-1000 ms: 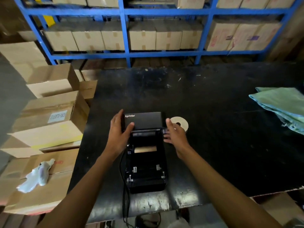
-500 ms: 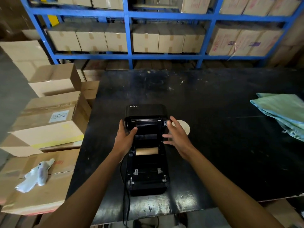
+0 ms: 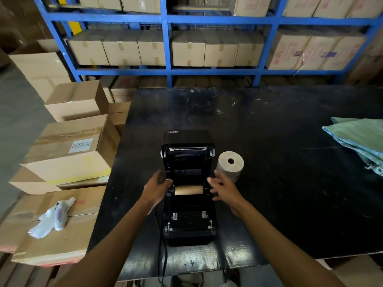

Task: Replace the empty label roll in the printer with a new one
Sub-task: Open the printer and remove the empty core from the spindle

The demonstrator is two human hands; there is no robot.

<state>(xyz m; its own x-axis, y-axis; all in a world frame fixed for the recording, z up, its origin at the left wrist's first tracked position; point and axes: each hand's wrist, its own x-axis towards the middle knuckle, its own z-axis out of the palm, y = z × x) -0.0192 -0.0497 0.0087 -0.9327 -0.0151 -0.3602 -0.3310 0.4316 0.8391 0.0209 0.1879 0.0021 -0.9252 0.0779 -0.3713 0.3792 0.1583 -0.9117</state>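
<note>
A black label printer (image 3: 187, 228) stands on the black table (image 3: 279, 183) with its lid swung up and back. Inside its bay lies a bare brown cardboard core (image 3: 189, 190), the empty roll. A full label roll (image 3: 230, 165) stands on end just right of the printer. My left hand (image 3: 155, 190) rests against the printer's left side, level with the core, fingers apart. My right hand (image 3: 223, 189) hovers at the printer's right side, fingers spread, in front of the full roll, holding nothing.
Cardboard boxes (image 3: 70, 154) are stacked left of the table, one with a crumpled white rag (image 3: 51, 220) on it. Folded green sacks (image 3: 360, 139) lie at the table's right edge. A blue rack (image 3: 167, 44) of boxes stands behind. A cable (image 3: 162, 257) runs off the near edge.
The printer lid went from half-raised to fully open. Both hands slid down from the lid to the sides of the bay. The full roll is now plainly visible.
</note>
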